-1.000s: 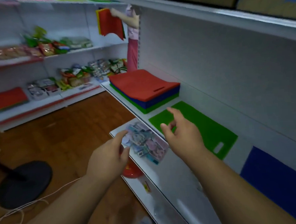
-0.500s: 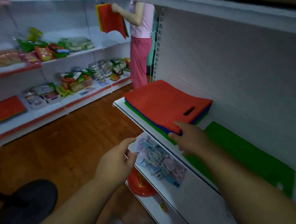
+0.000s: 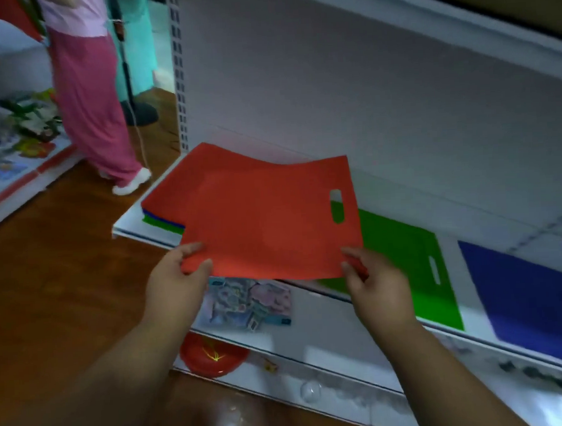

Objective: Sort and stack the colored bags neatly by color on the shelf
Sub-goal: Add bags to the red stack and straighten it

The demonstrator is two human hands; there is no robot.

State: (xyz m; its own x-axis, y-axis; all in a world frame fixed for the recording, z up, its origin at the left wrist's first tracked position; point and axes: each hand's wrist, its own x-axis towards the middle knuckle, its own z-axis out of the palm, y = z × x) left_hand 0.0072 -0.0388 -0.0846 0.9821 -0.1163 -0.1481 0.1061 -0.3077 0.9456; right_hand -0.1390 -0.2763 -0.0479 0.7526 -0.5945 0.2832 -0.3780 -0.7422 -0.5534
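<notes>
Both hands hold one flat red non-woven bag (image 3: 267, 220) by its near edge. Left hand (image 3: 176, 283) pinches the near-left corner, thumb on top and fingers beneath. Right hand (image 3: 374, 279) pinches the near-right corner the same way. The red bag is rectangular, matte and thin, with a die-cut oval handle slot close to its right edge; it sags slightly and is raised above the white metal shelf (image 3: 137, 227), its far part over a stack of bags (image 3: 162, 219) showing red, blue and green edges. A flat green bag (image 3: 402, 255) lies on the shelf to the right, partly covered by the red bag. A flat blue bag (image 3: 531, 291) lies further right, apart from the green one. Below the shelf edge sit a glossy printed packet (image 3: 248, 305) and a red plastic bowl (image 3: 212, 356). A person in pink trousers (image 3: 88, 102) stands at the aisle's far end.
</notes>
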